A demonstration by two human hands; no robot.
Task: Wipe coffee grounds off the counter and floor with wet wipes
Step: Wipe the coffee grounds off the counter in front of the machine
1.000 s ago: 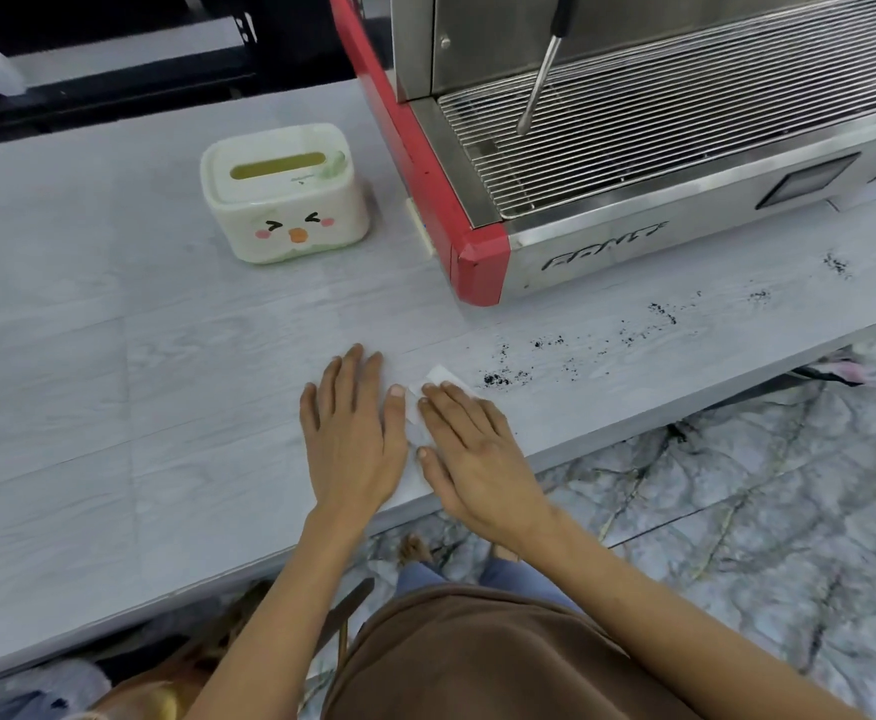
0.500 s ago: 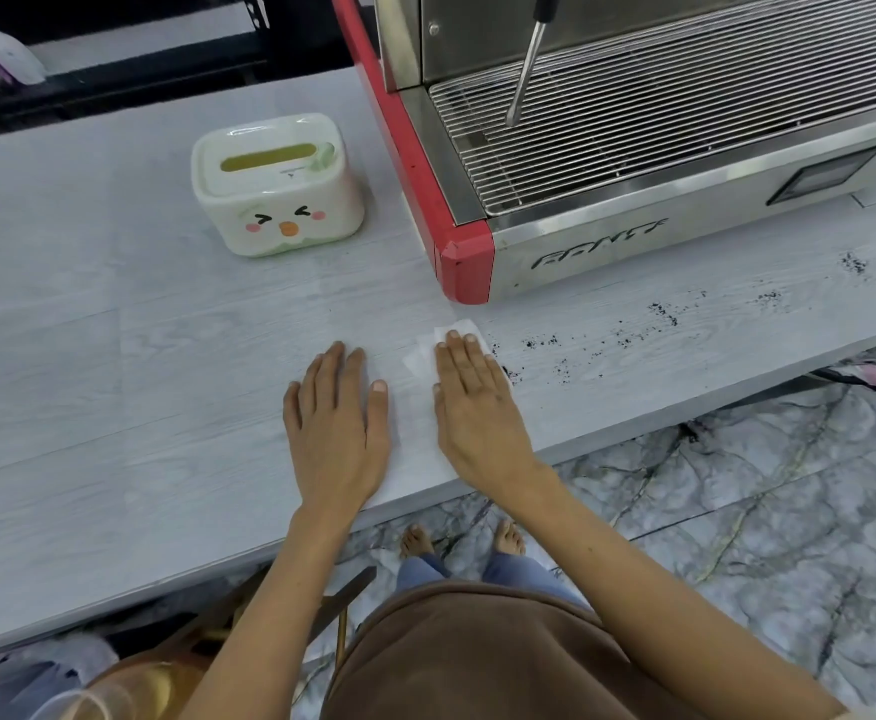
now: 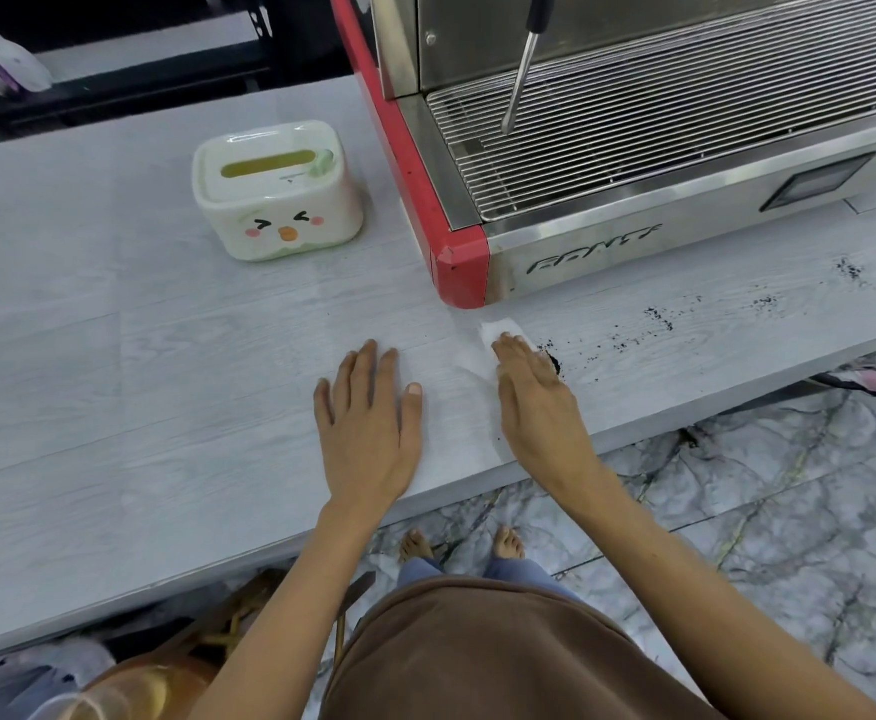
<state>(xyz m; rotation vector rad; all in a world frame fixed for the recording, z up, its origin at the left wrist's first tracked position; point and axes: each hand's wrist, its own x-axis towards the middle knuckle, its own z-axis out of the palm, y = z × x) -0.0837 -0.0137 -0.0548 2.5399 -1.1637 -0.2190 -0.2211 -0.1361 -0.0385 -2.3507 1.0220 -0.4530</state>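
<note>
A white wet wipe (image 3: 482,350) lies flat on the pale wood-grain counter (image 3: 165,387), pinned under my right hand (image 3: 537,402), whose fingers press on it. A small heap of dark coffee grounds (image 3: 552,360) gathers at the wipe's right edge by my fingertips. More grounds (image 3: 656,317) are scattered along the counter to the right, in front of the machine. My left hand (image 3: 370,423) rests flat on the counter with fingers apart, left of the wipe and not touching it.
A white wipe dispenser with a cartoon face (image 3: 275,189) stands at the back left. The red-and-steel espresso machine (image 3: 607,148) fills the back right, its corner just beyond the wipe. Marbled floor (image 3: 763,501) and bare feet show below the counter edge.
My right hand has slid the wipe to the right, pushing grounds into a small heap. The hands have drawn apart; my left hand stays flat on the counter.
</note>
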